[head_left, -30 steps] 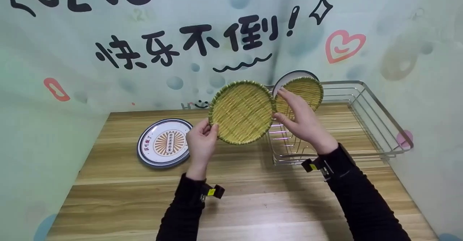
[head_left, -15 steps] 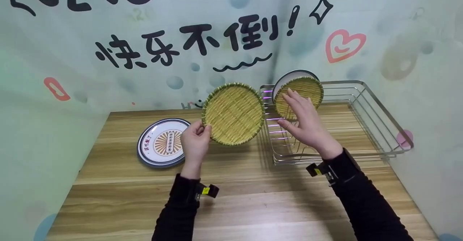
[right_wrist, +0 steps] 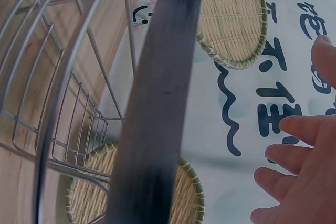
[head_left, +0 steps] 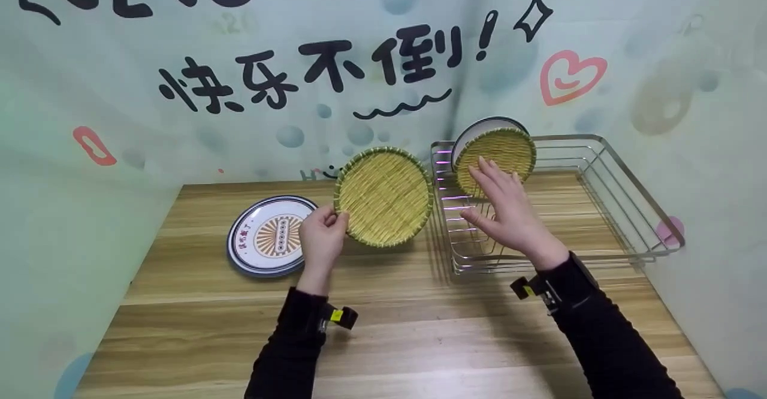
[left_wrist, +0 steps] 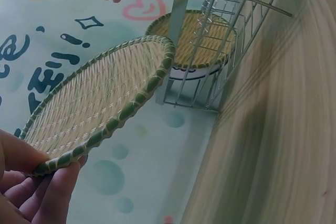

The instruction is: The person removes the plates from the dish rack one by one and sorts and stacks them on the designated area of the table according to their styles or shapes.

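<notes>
while in left fingers, tray lower

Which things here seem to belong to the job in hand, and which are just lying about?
Seems part of the job:
left hand, gripping a woven tray
right hand, open near the wire rack
second woven tray and rimmed plate, both in the rack

Probably just lying about:
printed plate, on the table in neither hand; possibly involved too
lettered wall, mere backdrop

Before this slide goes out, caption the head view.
Left hand pinches a round woven bamboo tray while the empty right hand hovers above a wire dish rack.
</notes>
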`<action>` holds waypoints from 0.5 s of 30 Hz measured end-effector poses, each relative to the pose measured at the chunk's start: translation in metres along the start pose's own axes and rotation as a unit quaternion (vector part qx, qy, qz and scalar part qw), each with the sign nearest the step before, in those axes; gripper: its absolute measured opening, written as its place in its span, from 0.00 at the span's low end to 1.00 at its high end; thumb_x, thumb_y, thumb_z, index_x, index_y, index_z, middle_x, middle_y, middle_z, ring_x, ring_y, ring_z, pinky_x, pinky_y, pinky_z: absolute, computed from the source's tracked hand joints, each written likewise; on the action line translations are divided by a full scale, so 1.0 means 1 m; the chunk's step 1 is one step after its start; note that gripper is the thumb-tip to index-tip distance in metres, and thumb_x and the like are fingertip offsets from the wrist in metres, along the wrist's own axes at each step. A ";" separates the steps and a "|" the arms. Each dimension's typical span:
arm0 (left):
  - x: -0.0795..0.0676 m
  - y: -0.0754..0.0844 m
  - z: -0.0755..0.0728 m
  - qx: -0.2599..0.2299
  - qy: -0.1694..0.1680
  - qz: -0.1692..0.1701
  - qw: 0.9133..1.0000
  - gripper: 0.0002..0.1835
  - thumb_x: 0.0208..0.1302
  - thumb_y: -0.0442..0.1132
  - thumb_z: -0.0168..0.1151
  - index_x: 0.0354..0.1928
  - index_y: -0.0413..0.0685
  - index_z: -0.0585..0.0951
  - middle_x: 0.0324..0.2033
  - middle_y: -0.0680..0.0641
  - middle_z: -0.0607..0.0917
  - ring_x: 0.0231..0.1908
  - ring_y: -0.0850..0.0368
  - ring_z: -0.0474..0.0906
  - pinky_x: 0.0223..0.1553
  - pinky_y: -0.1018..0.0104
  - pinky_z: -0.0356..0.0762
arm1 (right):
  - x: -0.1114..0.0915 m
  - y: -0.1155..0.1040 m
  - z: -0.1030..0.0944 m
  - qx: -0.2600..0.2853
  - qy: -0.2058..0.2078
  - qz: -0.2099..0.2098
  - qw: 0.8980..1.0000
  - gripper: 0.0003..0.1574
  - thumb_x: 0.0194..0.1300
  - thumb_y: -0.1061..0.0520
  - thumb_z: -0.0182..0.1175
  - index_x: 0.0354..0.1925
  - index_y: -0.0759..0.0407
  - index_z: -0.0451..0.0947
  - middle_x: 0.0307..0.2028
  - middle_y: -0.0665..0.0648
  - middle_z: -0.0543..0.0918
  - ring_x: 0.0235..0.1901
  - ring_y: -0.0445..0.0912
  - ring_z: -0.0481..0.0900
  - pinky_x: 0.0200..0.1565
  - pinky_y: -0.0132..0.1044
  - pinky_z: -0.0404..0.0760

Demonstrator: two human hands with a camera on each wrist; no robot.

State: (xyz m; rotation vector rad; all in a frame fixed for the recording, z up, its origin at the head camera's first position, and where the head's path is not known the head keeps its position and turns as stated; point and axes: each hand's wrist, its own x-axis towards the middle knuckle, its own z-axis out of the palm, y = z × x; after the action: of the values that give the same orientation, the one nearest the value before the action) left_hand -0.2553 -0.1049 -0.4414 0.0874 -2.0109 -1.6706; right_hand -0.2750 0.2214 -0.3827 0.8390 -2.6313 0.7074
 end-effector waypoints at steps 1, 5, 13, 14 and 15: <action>0.000 -0.001 0.000 -0.001 -0.002 -0.006 1.000 0.06 0.56 0.25 0.64 0.35 0.31 0.85 0.27 0.39 0.87 0.19 0.63 0.78 0.19 0.75 0.77 | 0.000 0.000 0.000 -0.002 -0.001 0.000 1.000 0.51 0.65 0.43 0.64 0.75 0.63 0.55 0.76 0.64 0.50 0.75 0.60 0.45 0.72 0.60 0.32; 0.002 -0.004 0.000 -0.001 -0.010 -0.023 1.000 0.06 0.57 0.26 0.64 0.36 0.30 0.85 0.28 0.37 0.87 0.20 0.62 0.79 0.19 0.75 0.78 | -0.002 0.003 0.001 -0.007 -0.007 0.000 1.000 0.52 0.65 0.42 0.64 0.75 0.63 0.54 0.76 0.64 0.51 0.74 0.61 0.46 0.71 0.61 0.32; 0.004 -0.012 0.000 0.039 -0.019 -0.034 0.998 0.06 0.56 0.27 0.64 0.35 0.33 0.86 0.27 0.41 0.87 0.19 0.62 0.78 0.19 0.75 0.77 | -0.006 0.006 0.000 -0.018 -0.029 0.008 0.999 0.53 0.65 0.41 0.64 0.75 0.63 0.53 0.76 0.65 0.49 0.74 0.63 0.44 0.72 0.60 0.31; 0.004 -0.013 0.000 0.046 -0.020 -0.033 0.998 0.05 0.56 0.28 0.64 0.35 0.34 0.86 0.26 0.41 0.87 0.18 0.62 0.77 0.19 0.75 0.76 | -0.007 0.006 0.000 -0.019 -0.033 0.008 0.999 0.53 0.65 0.41 0.64 0.75 0.63 0.53 0.76 0.65 0.48 0.74 0.63 0.44 0.71 0.60 0.31; 0.004 -0.014 0.000 0.052 -0.021 -0.033 0.998 0.05 0.56 0.28 0.64 0.34 0.34 0.86 0.26 0.42 0.87 0.17 0.63 0.77 0.19 0.74 0.76 | -0.007 0.006 -0.001 -0.021 -0.036 0.010 0.999 0.53 0.65 0.41 0.64 0.75 0.63 0.53 0.76 0.65 0.48 0.74 0.63 0.44 0.71 0.60 0.31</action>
State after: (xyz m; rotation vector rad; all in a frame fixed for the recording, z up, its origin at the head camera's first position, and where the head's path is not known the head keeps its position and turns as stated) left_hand -0.2623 -0.1094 -0.4529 0.1571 -2.1470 -1.6199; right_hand -0.2730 0.2297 -0.3876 0.8424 -2.7114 0.6346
